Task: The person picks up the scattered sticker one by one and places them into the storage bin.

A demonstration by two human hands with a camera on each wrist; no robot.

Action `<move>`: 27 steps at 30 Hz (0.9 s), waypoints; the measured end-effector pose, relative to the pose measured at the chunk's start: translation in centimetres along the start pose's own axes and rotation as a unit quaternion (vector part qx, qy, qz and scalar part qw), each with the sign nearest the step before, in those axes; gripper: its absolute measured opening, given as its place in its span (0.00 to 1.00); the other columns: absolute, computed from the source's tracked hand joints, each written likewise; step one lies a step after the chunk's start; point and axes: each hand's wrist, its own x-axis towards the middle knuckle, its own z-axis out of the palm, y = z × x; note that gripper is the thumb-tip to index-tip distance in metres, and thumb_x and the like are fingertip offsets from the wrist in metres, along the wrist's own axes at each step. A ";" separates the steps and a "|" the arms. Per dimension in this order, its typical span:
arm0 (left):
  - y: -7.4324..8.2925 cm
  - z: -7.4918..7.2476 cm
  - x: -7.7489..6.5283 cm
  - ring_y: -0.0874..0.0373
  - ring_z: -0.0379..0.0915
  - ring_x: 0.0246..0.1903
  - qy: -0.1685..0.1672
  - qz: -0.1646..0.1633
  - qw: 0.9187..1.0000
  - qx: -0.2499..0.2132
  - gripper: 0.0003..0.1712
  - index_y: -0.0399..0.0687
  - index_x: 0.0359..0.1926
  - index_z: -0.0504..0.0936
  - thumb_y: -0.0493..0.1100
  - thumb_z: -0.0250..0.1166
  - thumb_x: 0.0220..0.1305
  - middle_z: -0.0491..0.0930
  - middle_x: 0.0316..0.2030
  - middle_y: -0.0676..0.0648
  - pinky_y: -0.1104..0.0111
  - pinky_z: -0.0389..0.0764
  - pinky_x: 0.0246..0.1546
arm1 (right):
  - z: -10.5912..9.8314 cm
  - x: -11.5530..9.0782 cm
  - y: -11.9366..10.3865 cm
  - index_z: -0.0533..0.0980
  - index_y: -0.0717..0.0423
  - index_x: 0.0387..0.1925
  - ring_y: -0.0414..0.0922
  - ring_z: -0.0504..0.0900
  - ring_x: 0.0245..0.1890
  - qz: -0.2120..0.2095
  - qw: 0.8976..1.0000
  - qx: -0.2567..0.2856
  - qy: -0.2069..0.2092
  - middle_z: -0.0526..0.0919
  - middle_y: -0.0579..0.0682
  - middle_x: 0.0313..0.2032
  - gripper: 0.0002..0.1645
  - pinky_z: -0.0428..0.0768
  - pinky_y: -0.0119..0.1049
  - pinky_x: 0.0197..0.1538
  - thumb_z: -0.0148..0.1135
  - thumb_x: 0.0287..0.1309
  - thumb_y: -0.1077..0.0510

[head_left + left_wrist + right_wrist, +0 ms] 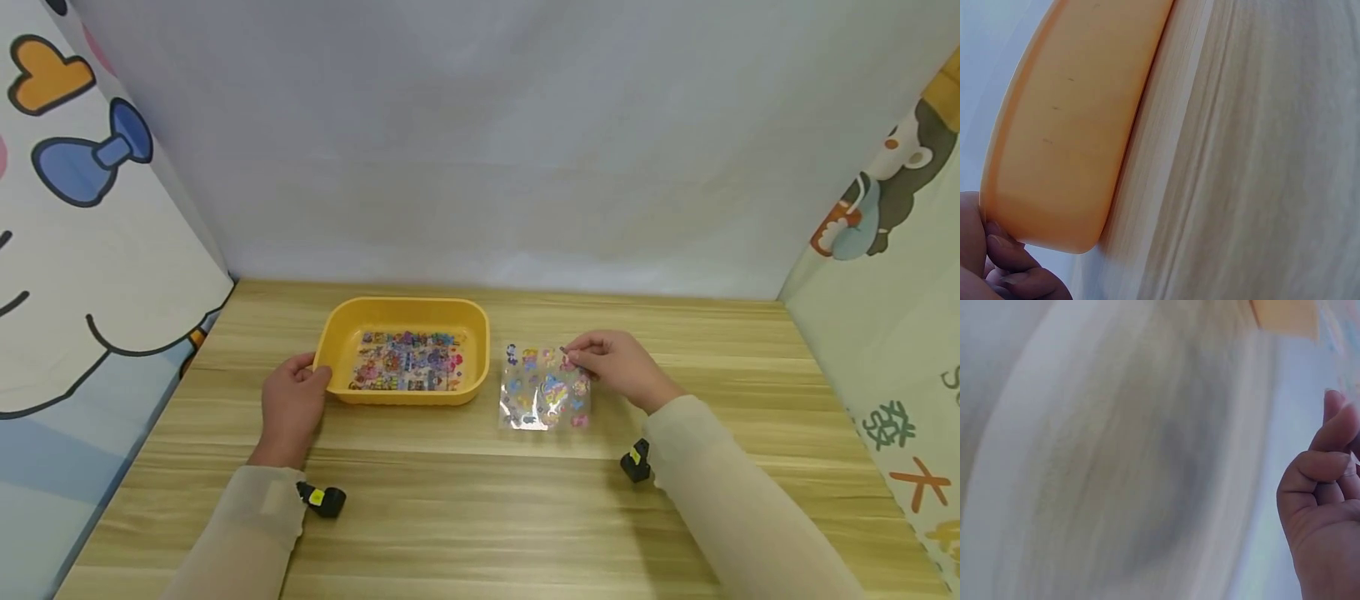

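Note:
A yellow plastic tray (pixel 408 398) stands on the table, with several colourful sticker sheets (pixel 405 362) lying flat inside it. My left hand (pixel 294 406) grips the tray's left rim near the front corner; in the left wrist view the thumb and curled fingers (pixel 1013 253) pinch that edge of the tray (pixel 1079 125). To the right of the tray, my right hand (pixel 622 364) pinches the top right corner of a clear sticker sheet (pixel 542 392) printed with small cartoon figures. In the right wrist view only a sliver of the sheet (pixel 1341 344) shows above the fingertips.
The wood-grain table (pixel 480 508) ends at a pale cloth backdrop (pixel 495 167) behind the tray. Printed cartoon cloths hang at the left (pixel 97 250) and right (pixel 885 333). A small black camera sits at the left wrist (pixel 324 500) and another at the right wrist (pixel 636 462).

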 end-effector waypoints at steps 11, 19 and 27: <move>-0.3 0.1 0.2 0.57 0.66 0.26 0.006 0.009 1.000 -0.001 0.27 0.42 0.67 0.76 0.45 0.59 0.70 0.73 0.31 0.47 0.69 0.68 0.23 | -0.6 1.2 -1.7 0.81 0.62 0.53 0.46 0.79 0.35 -0.005 1.000 0.013 -0.001 0.88 0.54 0.45 0.15 0.80 0.48 0.49 0.58 0.76 0.56; -0.1 0.2 0.2 0.57 0.67 0.26 0.002 0.000 1.000 -0.004 0.28 0.42 0.68 0.75 0.45 0.59 0.71 0.73 0.31 0.47 0.69 0.68 0.23 | 0.3 2.6 -3.0 0.81 0.61 0.53 0.44 0.79 0.35 0.002 0.998 0.056 0.000 0.87 0.55 0.46 0.13 0.79 0.44 0.47 0.58 0.76 0.58; 0.0 0.1 0.1 0.57 0.67 0.27 0.003 0.001 1.000 -0.004 0.27 0.42 0.68 0.75 0.45 0.59 0.71 0.73 0.32 0.47 0.69 0.69 0.24 | 2.3 3.9 -4.8 0.81 0.63 0.53 0.44 0.80 0.33 -0.009 0.997 0.073 -0.001 0.87 0.58 0.46 0.13 0.80 0.44 0.47 0.57 0.76 0.61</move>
